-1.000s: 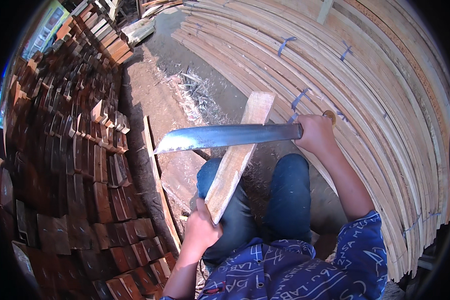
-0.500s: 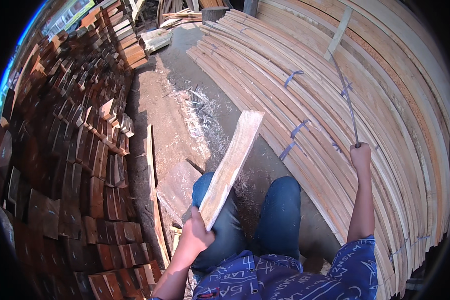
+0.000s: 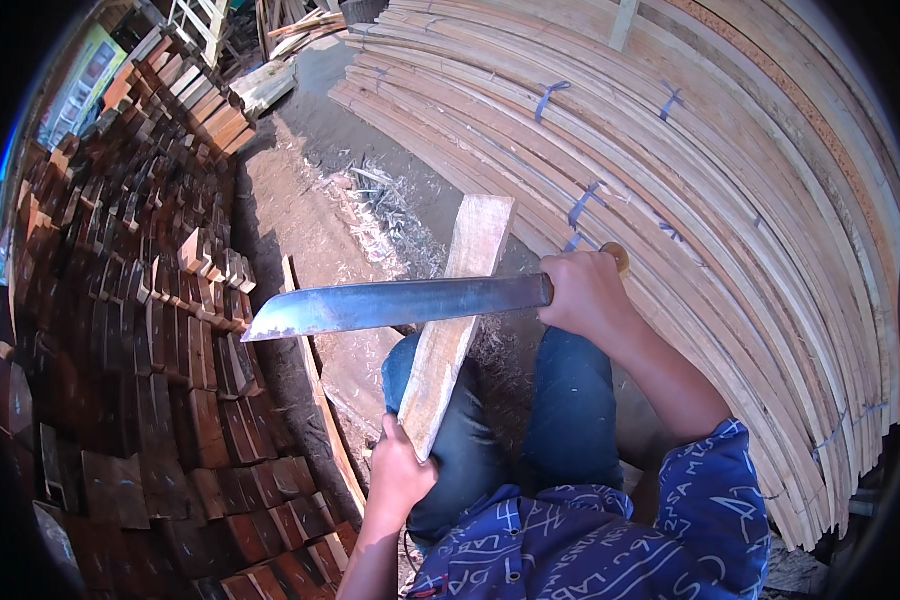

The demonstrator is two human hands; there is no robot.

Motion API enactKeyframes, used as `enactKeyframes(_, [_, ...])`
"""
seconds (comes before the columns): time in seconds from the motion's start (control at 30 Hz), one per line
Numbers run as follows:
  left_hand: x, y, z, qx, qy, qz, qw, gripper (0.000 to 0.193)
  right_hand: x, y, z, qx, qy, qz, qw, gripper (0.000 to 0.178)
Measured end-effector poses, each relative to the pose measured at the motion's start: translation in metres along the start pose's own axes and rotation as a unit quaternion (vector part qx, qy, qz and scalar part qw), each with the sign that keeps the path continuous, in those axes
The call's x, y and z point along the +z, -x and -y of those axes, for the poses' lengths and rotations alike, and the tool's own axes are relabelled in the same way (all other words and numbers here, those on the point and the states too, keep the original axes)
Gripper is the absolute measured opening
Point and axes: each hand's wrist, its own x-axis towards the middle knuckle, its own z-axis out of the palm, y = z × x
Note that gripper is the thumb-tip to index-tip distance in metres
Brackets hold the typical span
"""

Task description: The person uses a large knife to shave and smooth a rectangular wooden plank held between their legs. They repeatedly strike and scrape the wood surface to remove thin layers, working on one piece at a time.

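The left hand point(image 3: 400, 470) clasps the near end of the board point(image 3: 433, 385), which slants away from it. The right hand point(image 3: 585, 292) wraps the knife point(image 3: 375, 306) handle, its blade crossing over the board's middle.

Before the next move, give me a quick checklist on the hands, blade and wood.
1. Right hand closed around the machete handle: ok.
2. Left hand gripping the lower end of the wood piece: ok.
3. Left hand out from under the blade: ok; the blade crosses the wood farther up.
4. Blade touching the wood: cannot tell; it overlaps it in this view.
5. Knees well clear of the blade: cannot tell; they appear just below it, depth unclear.
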Motion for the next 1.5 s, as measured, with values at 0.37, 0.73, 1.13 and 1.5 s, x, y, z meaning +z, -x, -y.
enactKeyframes(0.37, [-0.010,0.001,0.002,-0.010,-0.016,-0.016,1.000,0.038,0.010,-0.013,-0.027,-0.015,0.035,-0.053,0.998,0.018])
enactKeyframes(0.73, [-0.009,-0.005,-0.011,0.004,-0.008,0.008,1.000,0.048,-0.013,0.018,-0.047,0.026,0.098,-0.066,0.993,0.015])
enactKeyframes(1.13, [-0.004,0.002,0.004,-0.020,0.011,0.000,1.000,0.050,0.010,0.020,0.021,-0.059,0.038,-0.061,0.996,0.014])
enactKeyframes(1.5, [-0.007,-0.006,0.000,-0.011,0.012,0.000,1.000,0.044,0.015,0.030,0.012,-0.013,0.008,-0.034,0.999,0.016])
